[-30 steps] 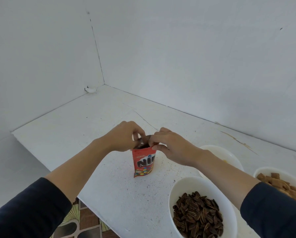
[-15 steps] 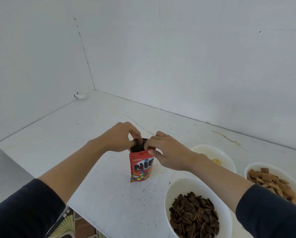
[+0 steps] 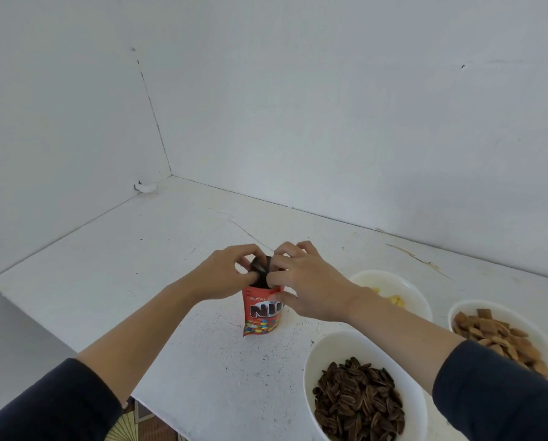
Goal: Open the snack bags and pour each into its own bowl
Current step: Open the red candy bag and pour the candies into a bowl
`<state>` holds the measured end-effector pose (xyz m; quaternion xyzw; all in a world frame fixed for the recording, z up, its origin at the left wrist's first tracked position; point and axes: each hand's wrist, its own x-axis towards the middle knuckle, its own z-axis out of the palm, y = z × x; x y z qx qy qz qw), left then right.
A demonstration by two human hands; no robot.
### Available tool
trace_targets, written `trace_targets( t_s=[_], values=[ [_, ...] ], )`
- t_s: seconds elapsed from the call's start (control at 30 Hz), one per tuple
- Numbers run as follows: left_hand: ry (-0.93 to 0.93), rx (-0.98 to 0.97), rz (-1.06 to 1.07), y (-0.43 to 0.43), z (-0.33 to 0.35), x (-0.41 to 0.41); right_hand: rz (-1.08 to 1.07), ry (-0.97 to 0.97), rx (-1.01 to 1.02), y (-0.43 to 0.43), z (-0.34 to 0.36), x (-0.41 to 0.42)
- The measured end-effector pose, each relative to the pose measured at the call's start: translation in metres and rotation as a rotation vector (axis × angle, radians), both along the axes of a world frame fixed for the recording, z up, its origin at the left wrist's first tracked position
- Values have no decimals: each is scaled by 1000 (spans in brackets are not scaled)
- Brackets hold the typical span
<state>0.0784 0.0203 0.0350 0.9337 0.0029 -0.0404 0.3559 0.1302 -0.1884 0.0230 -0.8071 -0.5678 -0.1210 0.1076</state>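
A small red candy bag (image 3: 260, 316) stands upright on the white table (image 3: 139, 268), its dark top edge pulled up between my hands. My left hand (image 3: 228, 272) pinches the top's left side. My right hand (image 3: 307, 281) pinches the right side, with lower fingers curled against the bag's front. Three white bowls stand to the right: a near bowl (image 3: 310, 374) with dark sunflower seeds, a far bowl (image 3: 406, 288) with a few yellow pieces, and a right bowl (image 3: 501, 313) with brown square snacks. My right forearm hides part of the far bowl.
White walls enclose the table at the back and left, meeting in a corner where a small white scrap (image 3: 145, 187) lies. The table's near edge runs diagonally at lower left, with patterned floor (image 3: 132, 421) below it.
Both hands kept their pinch on the bag's top and worked it; the dark top now stands taller and more spread between my fingers. The camera view shifted slightly.
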Motion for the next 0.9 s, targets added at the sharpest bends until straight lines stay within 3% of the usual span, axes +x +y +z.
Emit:
trace_targets(
  t_s=[0.33,0.43,0.63,0.9],
  values=[
    [-94,242,54,5,9,-12,-26,-39,-42,-6,1,4],
    [-100,247,-78,1,10,-20,-71,-31,-24,-8,-1,7],
    [-127,203,-137,8,17,-28,-36,132,34,-10,-8,2],
    [-127,221,-222,29,13,-37,-37,178,12,-19,-10,9]
  ],
)
